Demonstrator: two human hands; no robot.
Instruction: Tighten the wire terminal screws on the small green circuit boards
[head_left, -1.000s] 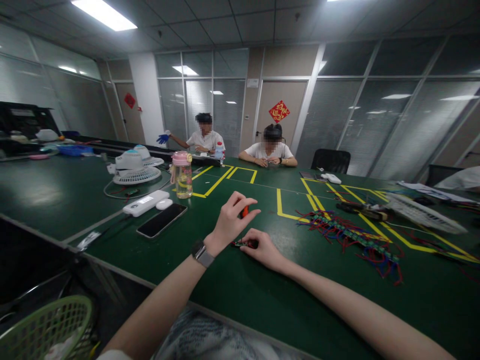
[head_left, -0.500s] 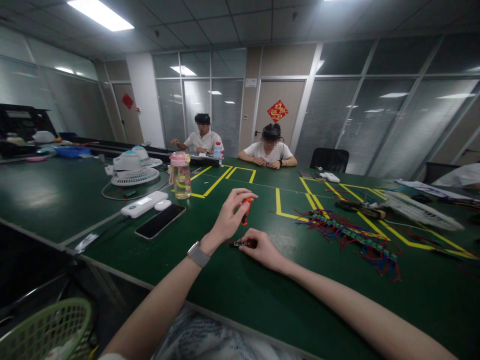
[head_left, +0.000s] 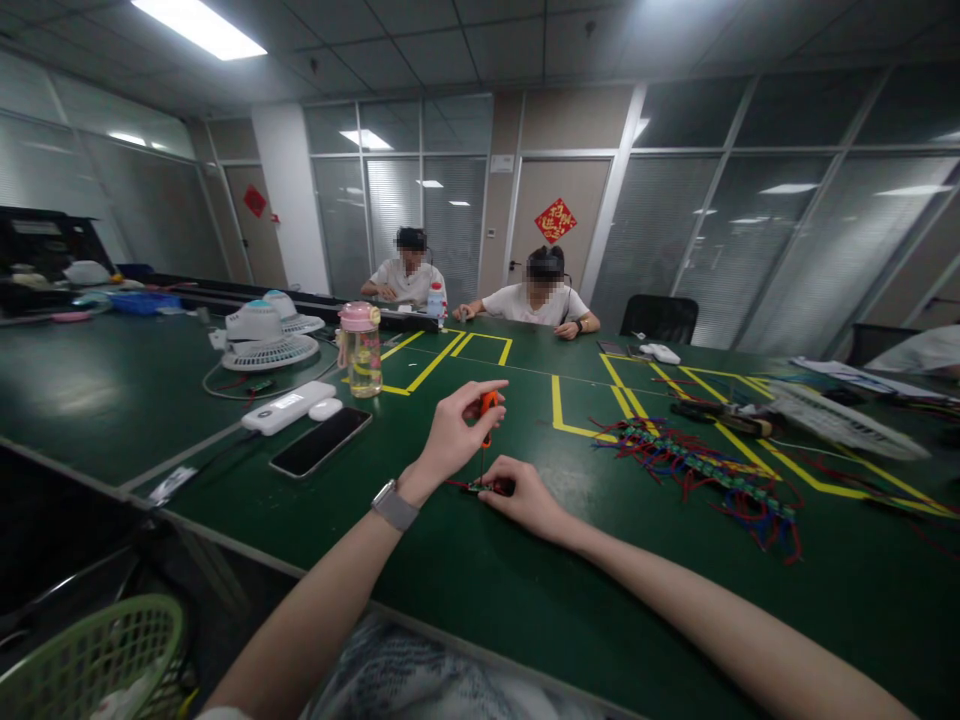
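Observation:
My left hand [head_left: 459,430] grips an orange-handled screwdriver [head_left: 488,402], which stands nearly upright with its shaft pointing down. The tip meets a small circuit board [head_left: 474,488] lying flat on the green table [head_left: 420,580]. My right hand [head_left: 525,497] pinches the near right end of that board, its fingers closed and covering part of it. A red wire shows at the board's left side.
Right of my hands lies a long row of green circuit boards with red and blue wires [head_left: 705,470]. A phone [head_left: 321,442], a white power strip [head_left: 289,408], a pink-lided bottle [head_left: 364,360] and white fans [head_left: 270,340] stand left. Two people sit across.
My left fingers have shifted around the screwdriver handle, and the tool now stands straighter. My right hand has stayed put. Across the table, one person's arm has moved out to the left.

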